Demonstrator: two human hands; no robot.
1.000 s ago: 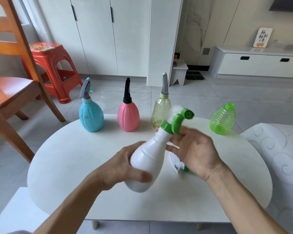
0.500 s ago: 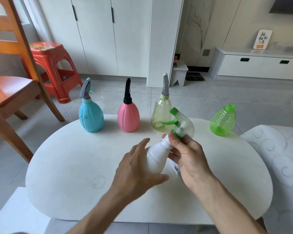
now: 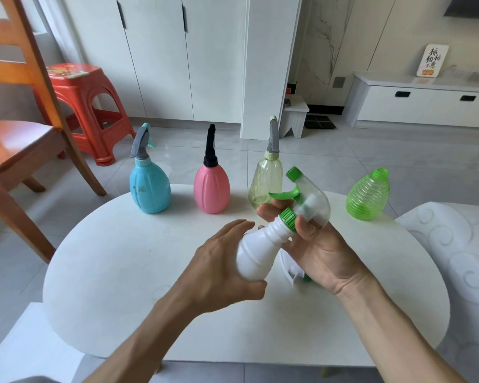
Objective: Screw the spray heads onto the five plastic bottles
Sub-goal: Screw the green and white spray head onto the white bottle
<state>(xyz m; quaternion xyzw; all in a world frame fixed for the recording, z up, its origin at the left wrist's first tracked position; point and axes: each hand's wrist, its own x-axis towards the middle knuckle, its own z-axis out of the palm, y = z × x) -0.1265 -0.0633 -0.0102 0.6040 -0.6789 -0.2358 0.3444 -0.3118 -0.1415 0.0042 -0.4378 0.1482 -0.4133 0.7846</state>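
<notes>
I hold a white bottle [image 3: 256, 251] tilted above the white table [image 3: 116, 261]. My left hand [image 3: 219, 269] wraps its body. My right hand [image 3: 318, 250] pinches the green collar of the clear-and-green spray head [image 3: 307, 197] sitting on the bottle's neck. Along the table's far edge stand a blue bottle [image 3: 149, 186], a pink bottle [image 3: 211, 187] and a pale yellow bottle [image 3: 266, 183], each with a spray head on. A ribbed green bottle [image 3: 367, 196] stands at the far right with a bare neck. Another white-and-green spray head [image 3: 289, 269] lies on the table, partly hidden under my right hand.
A wooden chair [image 3: 17, 128] stands left of the table, with a red plastic stool [image 3: 86, 106] behind it. A white patterned seat [image 3: 459, 258] sits close on the right. White cabinets line the far wall.
The spray head has turned on the bottle: its nozzle pointed right, now it points up and left. My right hand has rolled palm up at the collar. My left hand regripped the bottle's body.
</notes>
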